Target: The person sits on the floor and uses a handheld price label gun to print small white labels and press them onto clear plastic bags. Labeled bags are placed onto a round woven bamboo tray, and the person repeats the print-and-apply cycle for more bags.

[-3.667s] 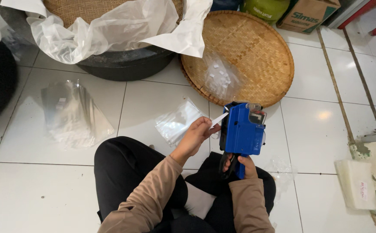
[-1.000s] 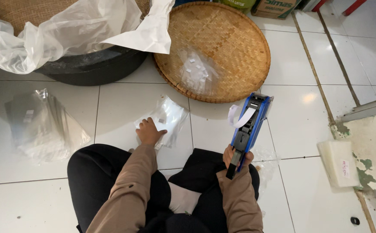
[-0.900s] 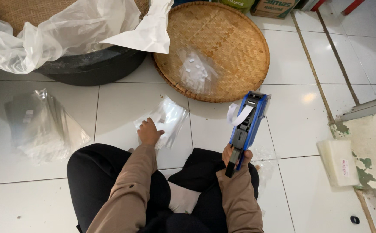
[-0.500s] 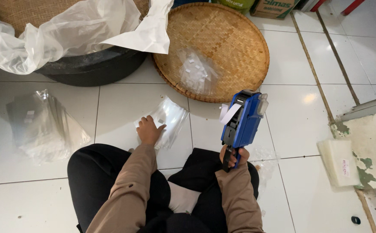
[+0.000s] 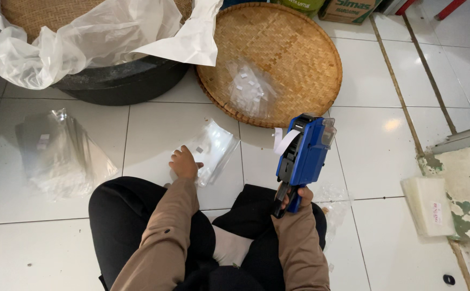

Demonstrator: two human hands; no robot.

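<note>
My right hand point(image 5: 295, 197) grips the handle of a blue label gun point(image 5: 305, 153), held upright above my lap, with a white label strip curling from its front. My left hand point(image 5: 184, 163) rests on the floor tile, fingers on the edge of a small stack of clear plastic bags point(image 5: 214, 148) that carries a small white label. I sit on the floor in dark trousers and brown sleeves.
A round woven tray point(image 5: 294, 54) with a pile of labelled clear bags point(image 5: 250, 91) lies ahead. A black tub point(image 5: 119, 83) lined with white plastic sits at upper left. More clear bags point(image 5: 60, 156) lie left. A white block point(image 5: 428, 206) rests at right by a step.
My left hand left the label gun and went down onto the clear bags on the floor. My right hand tilted the gun flat, then turned it upright again.
</note>
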